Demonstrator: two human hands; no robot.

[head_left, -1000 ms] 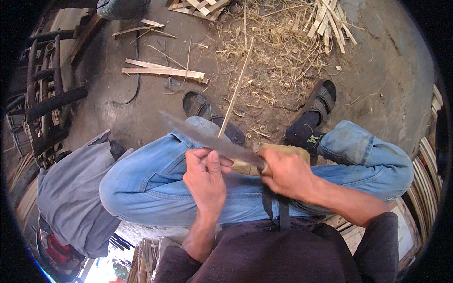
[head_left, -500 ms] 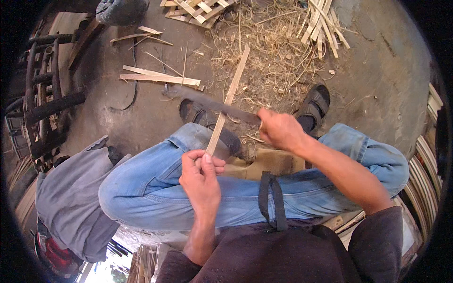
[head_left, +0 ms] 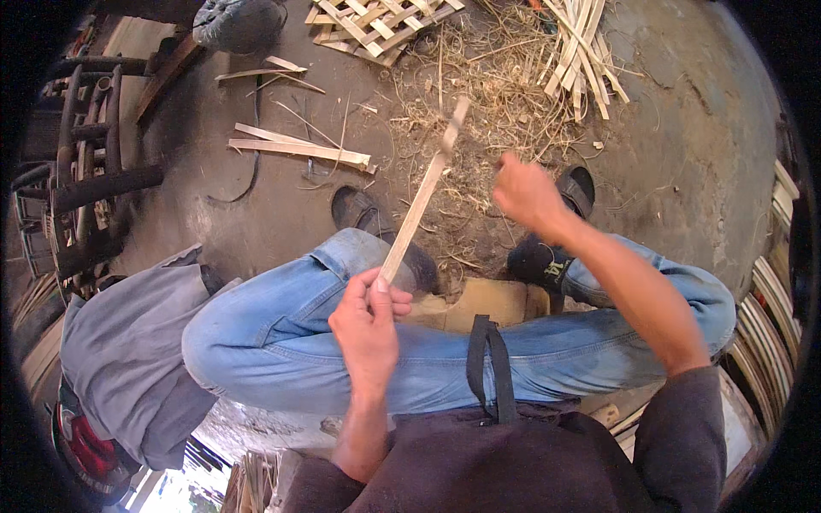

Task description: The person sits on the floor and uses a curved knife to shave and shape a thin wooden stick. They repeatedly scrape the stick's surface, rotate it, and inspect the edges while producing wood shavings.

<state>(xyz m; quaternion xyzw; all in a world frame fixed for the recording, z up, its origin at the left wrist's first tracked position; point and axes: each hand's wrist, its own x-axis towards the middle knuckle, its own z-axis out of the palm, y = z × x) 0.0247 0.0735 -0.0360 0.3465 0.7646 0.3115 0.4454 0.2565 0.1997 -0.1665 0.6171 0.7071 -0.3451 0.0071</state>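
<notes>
My left hand pinches the lower end of a pale bamboo strip, which slants up and away over the floor. Past the strip's far part, on its right, my right hand is closed in a fist. That fist is round the knife's handle, seen plainly half a second ago; the blade is now so smeared by motion that I can hardly make it out. A faint dark blur crosses the strip near its far end.
Fibrous shavings litter the floor ahead. A woven lattice lies at the top, with a pile of strips to its right. More cut strips lie left. A dark frame stands far left; a wooden block sits between my legs.
My right hand has moved away from me and slightly right, and the knife blade has left the strip's middle. The strip's far end has swung a little to the right.
</notes>
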